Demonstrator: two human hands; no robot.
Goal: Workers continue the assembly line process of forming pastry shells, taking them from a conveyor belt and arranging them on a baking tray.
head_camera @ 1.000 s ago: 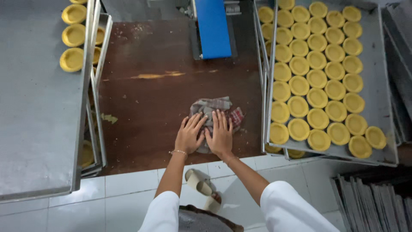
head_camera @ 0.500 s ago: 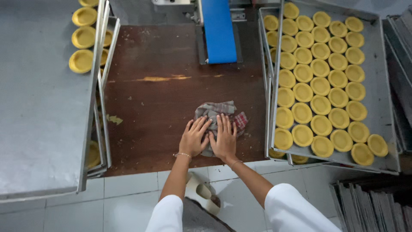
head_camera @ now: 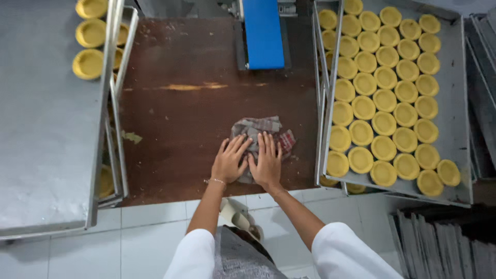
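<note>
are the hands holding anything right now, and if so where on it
Nothing is gripped. Both the left hand and right hand lie flat, fingers spread, pressing on the near part of the rag on the brown surface.

- Bare dark brown worktop (head_camera: 186, 129) fills the centre of the frame: open room above and left of the crumpled grey checked cloth (head_camera: 258, 129).
- A blue conveyor belt (head_camera: 263, 32) blocks the top centre.
- A metal tray of yellow tart shells (head_camera: 454, 103) walls the right side.
- An empty steel tray (head_camera: 46, 144) on a rack closes the left.
</note>
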